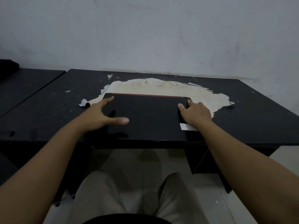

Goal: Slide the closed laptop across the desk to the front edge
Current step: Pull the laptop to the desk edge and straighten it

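Observation:
A closed black laptop [148,117] with a red strip along its far edge lies flat on the black desk [252,113], its near edge at the desk's front edge. My left hand [100,115] rests on its left side, fingers spread, thumb lying across the lid. My right hand [195,113] grips the right side, fingers curled over the far right corner. A white sticker [187,127] shows on the lid below my right wrist.
The desk's black coating is peeled away behind the laptop, baring a pale patch [161,88] with torn flakes. A second dark desk [24,88] adjoins on the left. A grey wall [145,38] rises behind. My legs and the tiled floor show below.

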A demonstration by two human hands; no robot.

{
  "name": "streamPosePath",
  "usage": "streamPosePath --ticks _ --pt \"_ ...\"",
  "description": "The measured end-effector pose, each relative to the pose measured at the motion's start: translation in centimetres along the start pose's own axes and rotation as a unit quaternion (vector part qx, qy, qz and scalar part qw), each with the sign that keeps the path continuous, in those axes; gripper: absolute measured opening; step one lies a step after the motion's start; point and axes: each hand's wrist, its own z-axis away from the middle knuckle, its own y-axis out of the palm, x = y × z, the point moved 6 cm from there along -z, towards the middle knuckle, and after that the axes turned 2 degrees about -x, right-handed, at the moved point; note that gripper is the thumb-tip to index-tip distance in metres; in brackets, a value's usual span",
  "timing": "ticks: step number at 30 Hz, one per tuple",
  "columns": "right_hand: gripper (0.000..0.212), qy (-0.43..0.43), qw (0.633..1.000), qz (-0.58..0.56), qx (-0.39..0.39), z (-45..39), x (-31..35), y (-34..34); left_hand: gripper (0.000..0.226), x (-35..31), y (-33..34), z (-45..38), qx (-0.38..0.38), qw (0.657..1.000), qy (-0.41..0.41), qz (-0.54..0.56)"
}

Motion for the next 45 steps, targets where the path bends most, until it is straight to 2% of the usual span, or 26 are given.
streamPosePath --ticks 2,6,8,10,12,16,19,27,34,45 --pt "0.075 0.002 1.000 -0.020 0.012 0.8 -0.2 0.1 0.139 0.6 0.5 1.5 0.020 0.999 0.008 -0.028" --pt "0.080 -0.026 0.996 -0.088 0.000 4.1 -1.4 -1.2 0.144 1.4 0.9 4.3 0.004 0.998 0.017 -0.065" --pt "0.078 -0.064 0.979 -0.192 0.011 7.3 -2.6 -2.2 0.135 1.6 1.3 5.5 -0.018 0.997 0.027 -0.074" --pt "0.075 -0.108 0.954 -0.276 0.047 10.6 -3.7 -2.6 0.122 1.7 1.3 6.2 -0.081 0.993 0.046 -0.077" --pt "0.073 -0.156 0.937 -0.306 0.056 12.6 -4.5 -2.7 0.110 1.8 1.5 6.5 -0.121 0.987 0.059 -0.084" --pt "0.070 -0.194 0.935 -0.288 0.067 12.3 -5.1 -2.4 0.105 2.0 1.4 6.1 -0.107 0.986 0.068 -0.105" --pt "0.077 -0.220 0.936 -0.271 0.042 12.0 -5.2 -2.2 0.104 2.3 1.6 6.1 -0.121 0.985 0.059 -0.109" --pt "0.078 -0.242 0.934 -0.264 0.006 12.4 -5.3 -2.2 0.106 2.2 2.2 6.5 -0.140 0.983 0.060 -0.104" --pt "0.078 -0.227 0.935 -0.269 0.038 12.2 -5.4 -1.8 0.112 1.8 2.2 6.8 -0.118 0.988 0.045 -0.090" --pt "0.082 -0.191 0.942 -0.268 0.069 12.5 -4.9 -2.3 0.105 1.2 2.3 7.4 -0.146 0.982 0.056 -0.103"
